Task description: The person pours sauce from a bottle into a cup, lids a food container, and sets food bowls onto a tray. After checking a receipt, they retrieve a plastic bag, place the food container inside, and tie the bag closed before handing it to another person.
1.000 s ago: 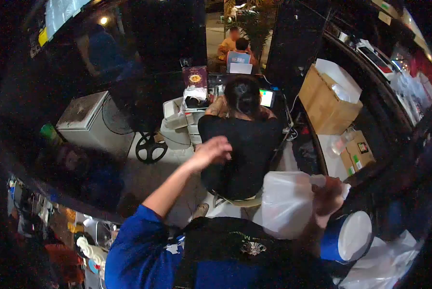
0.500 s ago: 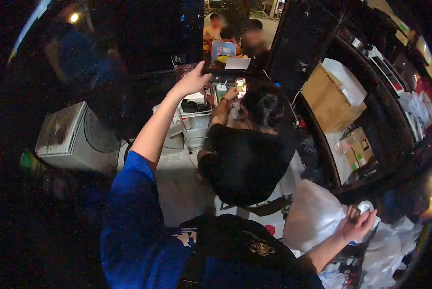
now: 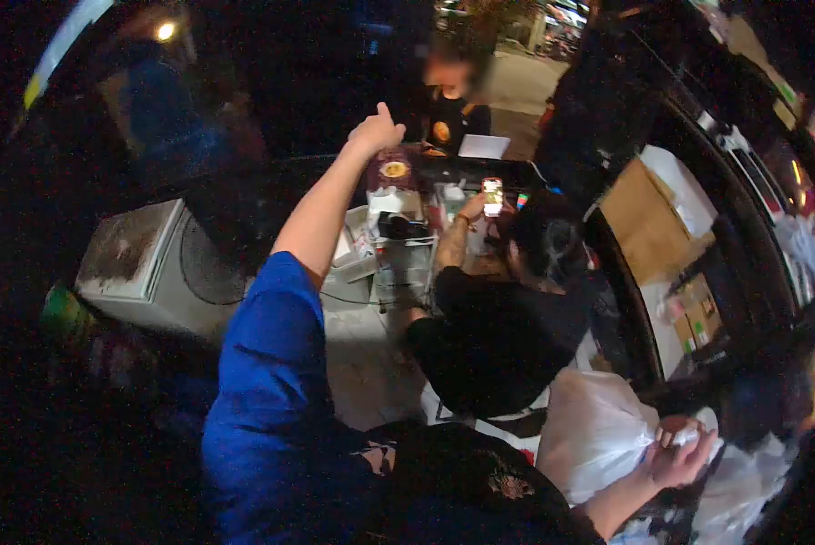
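My left hand [image 3: 377, 133] is raised at the end of my outstretched arm, its index finger extended and the other fingers curled, with nothing in it. At the lower right my right hand [image 3: 680, 454] grips the gathered top of a white plastic bag [image 3: 598, 431]. The bag looks full and hangs beside my body; its contents cannot be made out. Between my arms a person in black [image 3: 507, 336] leans forward, holding a lit phone [image 3: 492, 197] in one hand.
A whitish box-shaped appliance [image 3: 135, 250] stands at the left. White containers [image 3: 357, 263] are ahead. A cardboard box [image 3: 653, 218] sits on the right shelf, with more plastic bags [image 3: 744, 481] below. Another person [image 3: 448, 104] is beyond the counter.
The view has shifted, so most things appear lower and further right. My left index finger now points more upward. Different people show beyond the counter. My right hand still grips the bag.
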`<state>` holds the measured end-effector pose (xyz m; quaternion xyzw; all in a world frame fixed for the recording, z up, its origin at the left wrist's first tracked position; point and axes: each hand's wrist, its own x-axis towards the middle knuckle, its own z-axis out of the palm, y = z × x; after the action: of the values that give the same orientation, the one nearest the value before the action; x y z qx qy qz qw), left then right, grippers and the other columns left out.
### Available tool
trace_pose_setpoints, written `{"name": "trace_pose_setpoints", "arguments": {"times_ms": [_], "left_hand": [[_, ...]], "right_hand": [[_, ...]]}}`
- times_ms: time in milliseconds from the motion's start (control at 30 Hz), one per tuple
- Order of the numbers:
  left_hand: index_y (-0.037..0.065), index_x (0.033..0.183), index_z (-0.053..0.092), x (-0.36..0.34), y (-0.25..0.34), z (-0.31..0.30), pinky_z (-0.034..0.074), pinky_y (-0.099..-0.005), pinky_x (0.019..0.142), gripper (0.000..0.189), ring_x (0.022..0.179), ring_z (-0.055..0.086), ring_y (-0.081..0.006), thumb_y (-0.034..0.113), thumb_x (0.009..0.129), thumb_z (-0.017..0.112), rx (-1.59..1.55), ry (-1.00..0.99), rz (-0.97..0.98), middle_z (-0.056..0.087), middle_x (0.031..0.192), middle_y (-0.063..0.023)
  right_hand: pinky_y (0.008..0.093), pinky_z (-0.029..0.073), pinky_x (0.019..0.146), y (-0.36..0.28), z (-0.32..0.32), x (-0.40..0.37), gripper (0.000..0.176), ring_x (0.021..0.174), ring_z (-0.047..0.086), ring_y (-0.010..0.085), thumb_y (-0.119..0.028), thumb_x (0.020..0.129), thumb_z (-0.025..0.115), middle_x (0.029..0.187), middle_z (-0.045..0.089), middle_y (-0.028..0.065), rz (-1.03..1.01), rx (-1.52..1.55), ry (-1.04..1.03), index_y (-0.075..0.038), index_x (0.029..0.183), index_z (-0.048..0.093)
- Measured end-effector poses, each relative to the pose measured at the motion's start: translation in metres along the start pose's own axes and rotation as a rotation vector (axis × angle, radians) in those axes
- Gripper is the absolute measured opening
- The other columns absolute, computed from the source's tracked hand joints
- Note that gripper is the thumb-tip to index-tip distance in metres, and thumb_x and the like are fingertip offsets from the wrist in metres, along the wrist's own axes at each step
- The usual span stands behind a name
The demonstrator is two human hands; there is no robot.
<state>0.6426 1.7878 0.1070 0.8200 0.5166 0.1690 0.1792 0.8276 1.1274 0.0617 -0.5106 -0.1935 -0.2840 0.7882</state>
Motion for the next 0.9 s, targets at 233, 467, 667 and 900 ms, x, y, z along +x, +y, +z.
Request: {"name": "trace_pose_setpoints", "arguments": {"times_ms": [233,467,667,900], "left_hand": [[-0.003,0.146,0.003,-0.021,-0.057,-0.030,0.045,-0.0464,0.093,0.088,0.107,0.059,-0.0405,0.038,0.084,0.049,-0.024,0.304,-0.202,0.057,0.117,-0.0288],[-0.005,0.118,0.047,-0.114,-0.087,0.056,0.052,-0.0435,0.069,0.043,0.071,0.065,-0.0337,0.029,0.091,0.047,-0.533,0.401,0.196,0.065,0.087,-0.0218],[0.012,0.130,0.050,-0.282,0.002,0.218,0.043,-0.0474,0.096,0.043,0.118,0.052,-0.0252,0.034,0.093,0.051,-1.634,-1.176,-0.029,0.051,0.132,-0.0085],[0.017,0.137,0.042,-0.313,0.041,0.228,0.037,-0.0558,0.100,0.056,0.125,0.046,-0.0259,0.051,0.092,0.046,-1.890,-1.795,-0.178,0.047,0.138,-0.0069]], "right_hand": [[0.0295,0.035,0.050,0.018,-0.008,0.002,0.037,0.056,0.043,0.0157,-0.023,0.099,0.045,0.084,0.056,0.0137,0.072,0.339,-0.538,-0.003,0.130,0.043],[0.0289,0.034,0.047,0.031,0.020,-0.014,0.039,0.053,0.042,0.0152,-0.024,0.098,0.047,0.080,0.053,0.0118,0.076,0.385,-0.478,0.000,0.129,0.044],[0.0267,0.036,0.042,0.008,0.075,-0.025,0.036,0.048,0.043,0.0143,-0.030,0.099,0.038,0.074,0.052,0.0107,0.206,0.609,-0.903,0.003,0.107,0.049],[0.0254,0.025,0.033,-0.010,0.135,-0.056,0.047,0.033,0.030,0.0117,-0.042,0.100,0.031,0.043,0.035,0.0011,0.516,0.863,-0.947,-0.003,0.080,0.050]]}}
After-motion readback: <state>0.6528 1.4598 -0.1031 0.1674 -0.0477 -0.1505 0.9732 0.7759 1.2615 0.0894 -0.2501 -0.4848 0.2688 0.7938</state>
